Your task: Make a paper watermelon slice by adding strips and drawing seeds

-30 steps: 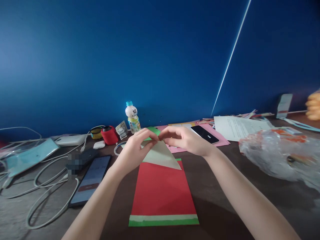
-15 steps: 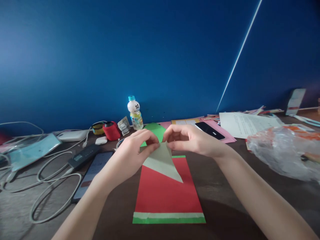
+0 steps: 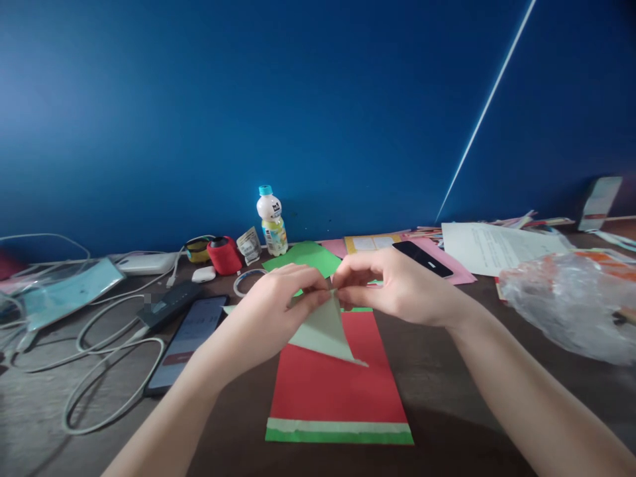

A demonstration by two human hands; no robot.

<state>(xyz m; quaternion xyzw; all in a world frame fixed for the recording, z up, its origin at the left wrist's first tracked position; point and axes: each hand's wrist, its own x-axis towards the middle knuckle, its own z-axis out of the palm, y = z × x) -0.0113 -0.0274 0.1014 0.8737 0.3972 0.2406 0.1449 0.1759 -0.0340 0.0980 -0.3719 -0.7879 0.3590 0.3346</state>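
Observation:
Both hands pinch the top edge of a pale green sheet of paper (image 3: 322,334), their fingertips almost touching. My left hand (image 3: 285,301) is closed on it from the left, and my right hand (image 3: 385,285) from the right. The sheet hangs tilted, its lower right corner pointing down over a red sheet of paper (image 3: 338,391). That red sheet lies flat on the table, with pale and green strips along its near end and green at its far end. Behind the hands lies a bright green piece of paper (image 3: 308,257). My fingers hide part of the pale sheet's edge.
A drink bottle (image 3: 272,225) stands by the blue wall. To the left are a smartphone (image 3: 186,344), a looped white cable (image 3: 116,424) and a red case (image 3: 223,256). On the right lie a black phone (image 3: 422,258), a printed sheet (image 3: 497,248) and crumpled plastic (image 3: 561,305).
The pinching hands have shifted slightly right and down with the pale green sheet. Its left tip now shows beyond my left wrist. The view has moved a little.

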